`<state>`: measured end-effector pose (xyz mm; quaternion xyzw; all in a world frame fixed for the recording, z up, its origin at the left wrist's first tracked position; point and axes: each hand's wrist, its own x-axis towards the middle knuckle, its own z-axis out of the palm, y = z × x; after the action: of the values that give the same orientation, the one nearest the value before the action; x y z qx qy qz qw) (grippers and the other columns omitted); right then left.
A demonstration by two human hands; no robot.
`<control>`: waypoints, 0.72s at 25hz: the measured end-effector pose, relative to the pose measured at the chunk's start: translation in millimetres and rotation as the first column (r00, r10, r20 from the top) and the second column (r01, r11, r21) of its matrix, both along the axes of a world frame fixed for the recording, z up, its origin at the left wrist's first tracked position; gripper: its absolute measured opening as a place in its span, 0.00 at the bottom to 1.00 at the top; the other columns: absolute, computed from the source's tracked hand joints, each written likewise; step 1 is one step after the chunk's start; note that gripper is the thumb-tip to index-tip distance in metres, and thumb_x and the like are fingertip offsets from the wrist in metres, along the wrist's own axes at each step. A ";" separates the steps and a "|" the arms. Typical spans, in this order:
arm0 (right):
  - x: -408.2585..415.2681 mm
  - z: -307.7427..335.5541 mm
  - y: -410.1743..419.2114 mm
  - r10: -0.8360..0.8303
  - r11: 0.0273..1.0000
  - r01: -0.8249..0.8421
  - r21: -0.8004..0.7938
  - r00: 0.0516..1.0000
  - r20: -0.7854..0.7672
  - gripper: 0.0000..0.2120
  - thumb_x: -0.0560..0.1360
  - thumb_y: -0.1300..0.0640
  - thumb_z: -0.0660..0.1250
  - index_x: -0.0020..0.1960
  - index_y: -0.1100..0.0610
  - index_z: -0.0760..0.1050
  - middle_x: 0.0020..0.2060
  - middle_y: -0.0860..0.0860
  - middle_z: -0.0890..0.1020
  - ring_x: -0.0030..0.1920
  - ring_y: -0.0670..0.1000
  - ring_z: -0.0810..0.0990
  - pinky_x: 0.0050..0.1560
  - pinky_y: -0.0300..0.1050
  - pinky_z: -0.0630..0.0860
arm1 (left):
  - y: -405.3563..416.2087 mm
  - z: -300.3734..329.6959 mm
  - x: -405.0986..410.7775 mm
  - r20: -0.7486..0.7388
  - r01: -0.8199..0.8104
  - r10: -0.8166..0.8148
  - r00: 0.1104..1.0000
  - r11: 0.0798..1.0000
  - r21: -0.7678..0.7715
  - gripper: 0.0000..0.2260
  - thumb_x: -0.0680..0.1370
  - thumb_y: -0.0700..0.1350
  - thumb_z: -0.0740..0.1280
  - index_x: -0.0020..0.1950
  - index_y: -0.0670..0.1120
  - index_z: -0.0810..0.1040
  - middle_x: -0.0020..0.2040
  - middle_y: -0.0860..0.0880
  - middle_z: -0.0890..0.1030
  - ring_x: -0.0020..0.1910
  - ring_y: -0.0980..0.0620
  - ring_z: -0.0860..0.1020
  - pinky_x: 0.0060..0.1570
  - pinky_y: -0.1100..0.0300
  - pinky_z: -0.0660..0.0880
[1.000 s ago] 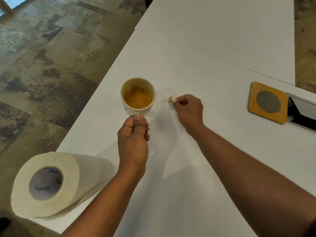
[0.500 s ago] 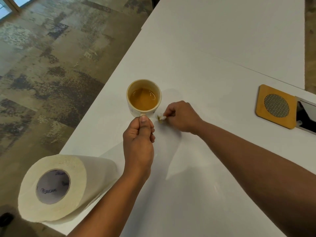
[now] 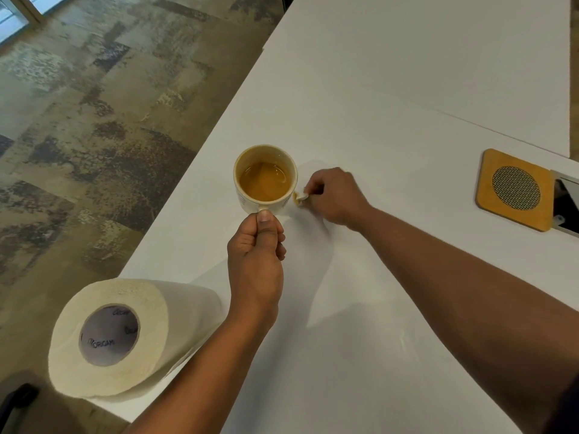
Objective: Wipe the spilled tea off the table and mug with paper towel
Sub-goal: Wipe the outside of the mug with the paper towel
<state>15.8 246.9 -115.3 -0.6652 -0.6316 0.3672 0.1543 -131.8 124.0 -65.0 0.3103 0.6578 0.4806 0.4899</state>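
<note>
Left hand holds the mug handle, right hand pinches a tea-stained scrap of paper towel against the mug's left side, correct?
Not quite. In the head view the right hand pinches the paper towel scrap at the mug's right side, not its left. The left hand holds the handle as stated.

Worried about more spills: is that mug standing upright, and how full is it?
Upright. The mug shows a level round rim, with tea well below it, roughly half full. The left hand holds its handle.
</note>
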 end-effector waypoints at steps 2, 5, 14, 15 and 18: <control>0.2 4.1 -14.6 0.180 0.983 -0.181 0.006 0.981 0.075 0.05 0.72 0.64 0.73 0.45 0.57 0.84 0.40 0.48 0.83 0.42 0.49 0.80 0.43 0.42 0.77 | -0.8 2.1 1.4 0.005 0.000 0.000 1.000 1.000 -0.001 0.17 0.84 0.54 0.58 0.40 0.51 0.79 0.33 0.56 0.77 0.32 0.61 0.74 0.35 0.70 0.74; 11.4 9.5 -36.4 0.345 0.938 -0.342 -0.045 0.933 0.099 0.06 0.72 0.65 0.71 0.46 0.57 0.85 0.43 0.50 0.84 0.43 0.49 0.81 0.46 0.41 0.77 | -1.2 4.6 2.4 -0.024 -0.001 0.001 1.000 1.000 -0.005 0.17 0.84 0.54 0.58 0.41 0.51 0.79 0.32 0.56 0.78 0.32 0.61 0.75 0.34 0.70 0.74; 2.7 -4.0 -57.5 0.058 0.996 -0.059 0.066 0.998 0.019 0.07 0.72 0.66 0.70 0.46 0.57 0.85 0.43 0.50 0.86 0.44 0.50 0.81 0.48 0.44 0.78 | -5.7 10.2 4.6 -0.053 0.002 -0.003 0.999 1.000 -0.029 0.17 0.84 0.55 0.58 0.41 0.52 0.79 0.32 0.56 0.78 0.32 0.60 0.75 0.34 0.69 0.75; 1.8 -4.4 -60.9 0.104 0.994 -0.106 0.035 0.994 0.034 0.08 0.72 0.66 0.70 0.46 0.57 0.85 0.44 0.50 0.86 0.45 0.50 0.81 0.49 0.45 0.79 | -6.6 12.4 4.7 -0.051 0.006 -0.007 0.999 1.000 -0.030 0.17 0.84 0.55 0.58 0.40 0.52 0.78 0.32 0.56 0.78 0.32 0.60 0.74 0.33 0.68 0.74; 11.6 -5.2 -75.1 -0.065 0.994 0.050 -0.099 0.986 -0.151 0.03 0.72 0.62 0.74 0.43 0.55 0.85 0.41 0.50 0.85 0.42 0.49 0.82 0.47 0.48 0.80 | -8.8 19.8 3.6 -0.047 0.024 -0.026 0.999 0.999 -0.036 0.17 0.84 0.56 0.58 0.41 0.52 0.78 0.31 0.55 0.77 0.32 0.60 0.74 0.35 0.66 0.75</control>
<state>27.4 171.9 -120.5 -0.6592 -0.5802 0.4425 0.1816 -128.2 115.1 -45.3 0.3212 0.6736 0.4552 0.4856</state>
